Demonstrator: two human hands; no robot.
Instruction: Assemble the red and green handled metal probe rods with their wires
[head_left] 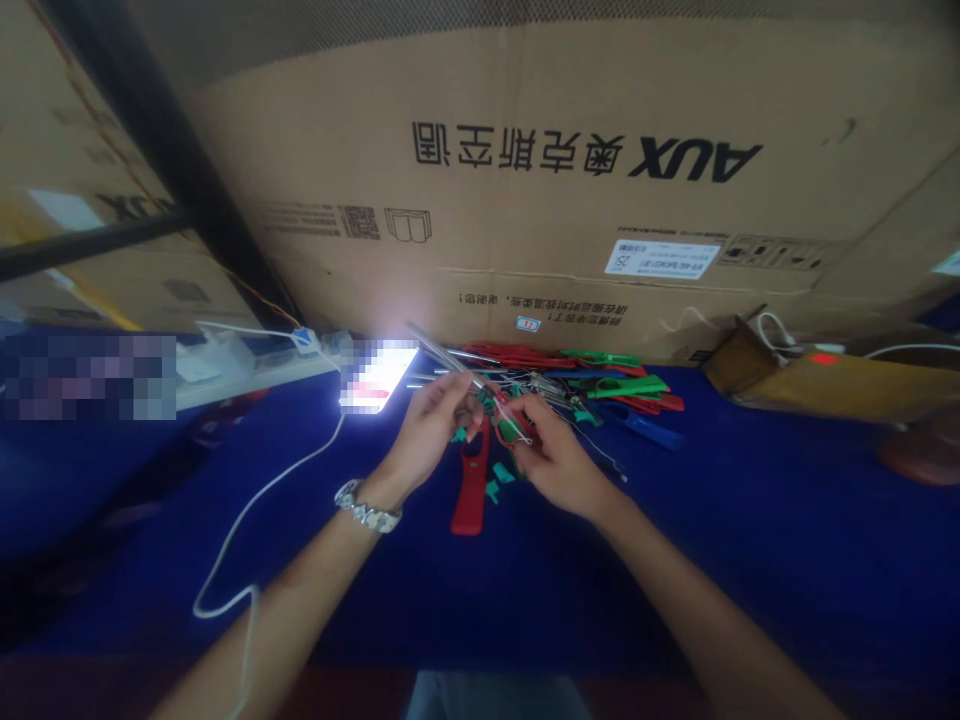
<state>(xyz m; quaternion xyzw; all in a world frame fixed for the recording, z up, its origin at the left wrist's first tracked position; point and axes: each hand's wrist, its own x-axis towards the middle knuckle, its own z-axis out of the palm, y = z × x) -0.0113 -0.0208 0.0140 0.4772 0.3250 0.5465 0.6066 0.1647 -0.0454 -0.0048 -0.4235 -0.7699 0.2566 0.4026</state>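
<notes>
My left hand (429, 425), with a metal watch (367, 507) on its wrist, is closed on a thin metal rod (442, 355) that slants up to the left. My right hand (551, 455) is closed around a small part with wire and green plastic (512, 430), right beside the left fingers. A red plastic handle (471, 485) hangs or lies just below the two hands on the blue cloth (712, 540). Small green pieces (499, 478) lie next to it.
A pile of red, green and blue plastic handles and metal rods (600, 380) lies behind the hands. A lit phone (377, 375) with a white cable (247, 520) sits to the left. A large cardboard box (525, 180) stands behind, a small open box (810, 380) at right.
</notes>
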